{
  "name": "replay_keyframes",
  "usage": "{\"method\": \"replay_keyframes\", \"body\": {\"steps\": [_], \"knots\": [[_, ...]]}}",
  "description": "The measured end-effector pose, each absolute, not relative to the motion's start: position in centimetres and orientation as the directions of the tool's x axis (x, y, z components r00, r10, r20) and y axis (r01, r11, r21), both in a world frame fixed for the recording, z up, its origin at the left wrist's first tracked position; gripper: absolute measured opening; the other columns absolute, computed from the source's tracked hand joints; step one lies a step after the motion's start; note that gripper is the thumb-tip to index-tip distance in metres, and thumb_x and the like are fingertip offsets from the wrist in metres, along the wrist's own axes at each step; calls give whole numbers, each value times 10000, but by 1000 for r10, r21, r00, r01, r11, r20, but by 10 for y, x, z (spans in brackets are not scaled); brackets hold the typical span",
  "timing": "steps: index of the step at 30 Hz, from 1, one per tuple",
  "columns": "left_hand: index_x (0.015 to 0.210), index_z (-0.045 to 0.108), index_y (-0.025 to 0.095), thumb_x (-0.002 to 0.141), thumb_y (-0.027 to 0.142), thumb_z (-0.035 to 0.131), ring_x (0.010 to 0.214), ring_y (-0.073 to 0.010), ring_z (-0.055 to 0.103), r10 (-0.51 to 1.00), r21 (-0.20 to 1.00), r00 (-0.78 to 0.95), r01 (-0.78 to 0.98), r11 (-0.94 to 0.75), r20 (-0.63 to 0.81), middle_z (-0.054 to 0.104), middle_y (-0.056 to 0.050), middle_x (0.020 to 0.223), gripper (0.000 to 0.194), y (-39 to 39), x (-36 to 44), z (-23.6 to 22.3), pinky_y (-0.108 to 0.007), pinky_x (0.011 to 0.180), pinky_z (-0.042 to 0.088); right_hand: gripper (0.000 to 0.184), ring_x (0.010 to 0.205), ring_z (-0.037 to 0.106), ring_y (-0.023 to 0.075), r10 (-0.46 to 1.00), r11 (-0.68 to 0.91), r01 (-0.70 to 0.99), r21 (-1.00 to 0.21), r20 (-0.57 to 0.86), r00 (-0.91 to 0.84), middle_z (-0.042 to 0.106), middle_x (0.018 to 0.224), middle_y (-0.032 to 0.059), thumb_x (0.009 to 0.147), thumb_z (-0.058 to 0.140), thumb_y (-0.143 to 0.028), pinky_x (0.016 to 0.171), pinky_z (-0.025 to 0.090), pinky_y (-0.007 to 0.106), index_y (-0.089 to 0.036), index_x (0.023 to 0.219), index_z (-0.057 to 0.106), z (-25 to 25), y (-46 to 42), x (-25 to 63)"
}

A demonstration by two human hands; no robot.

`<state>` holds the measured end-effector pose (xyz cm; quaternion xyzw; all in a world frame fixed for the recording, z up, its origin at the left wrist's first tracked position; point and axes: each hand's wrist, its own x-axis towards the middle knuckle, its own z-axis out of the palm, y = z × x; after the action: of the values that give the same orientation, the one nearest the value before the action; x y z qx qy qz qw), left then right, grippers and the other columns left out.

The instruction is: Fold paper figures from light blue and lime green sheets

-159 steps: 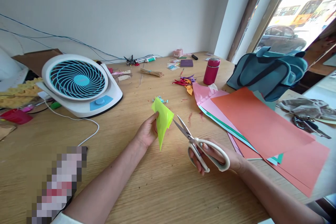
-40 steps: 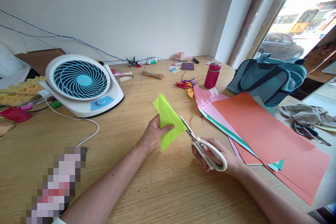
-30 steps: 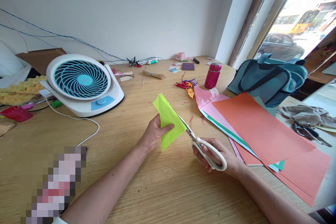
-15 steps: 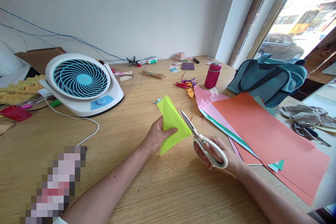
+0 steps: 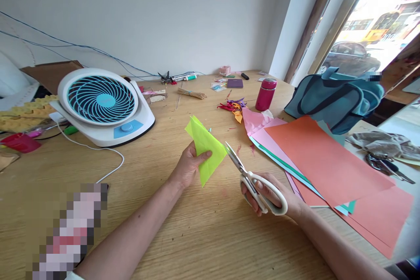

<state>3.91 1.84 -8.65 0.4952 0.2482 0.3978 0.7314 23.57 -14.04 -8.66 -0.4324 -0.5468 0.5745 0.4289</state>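
A folded sheet of bright yellow-green paper is pinched in my left hand, with the thumb across its front and the fingers hidden behind it. My right hand grips white-handled scissors through their loops. The blades point up and left, slightly parted, with their tips close to the paper's right corner; whether they touch it I cannot tell. Both hands are above the wooden table.
To the right lie stacked coloured sheets, before a teal bag. A red flask stands behind them, near bright paper scraps. At left are a white fan and its cord. Thin sticks lie farther back.
My left hand has shifted left with the yellow-green paper, which has turned a little. Paper and scissors are farther apart; the scissors have moved slightly down.
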Motion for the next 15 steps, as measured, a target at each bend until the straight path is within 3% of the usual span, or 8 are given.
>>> {"method": "replay_keyframes", "body": {"steps": [8, 15], "knots": [[1187, 637, 215, 692, 268, 841, 1046, -235, 673, 785, 897, 619, -353, 266, 10, 723, -61, 1140, 537, 20, 34, -85, -326, 921, 501, 545, 487, 583, 133, 948, -46, 18, -999, -49, -313, 627, 619, 25, 927, 430, -666, 457, 434, 237, -140, 930, 573, -94, -140, 238], [1010, 713, 184, 653, 230, 861, 891, -213, 704, 736, 842, 672, -347, 413, -84, 758, -56, 1006, 390, 16, 33, -89, -334, 861, 538, 567, 536, 609, 144, 952, -45, 6, -999, -45, -303, 648, 670, 44, 926, 406, -684, 504, 450, 251, -142, 930, 570, -91, -139, 237]]}}
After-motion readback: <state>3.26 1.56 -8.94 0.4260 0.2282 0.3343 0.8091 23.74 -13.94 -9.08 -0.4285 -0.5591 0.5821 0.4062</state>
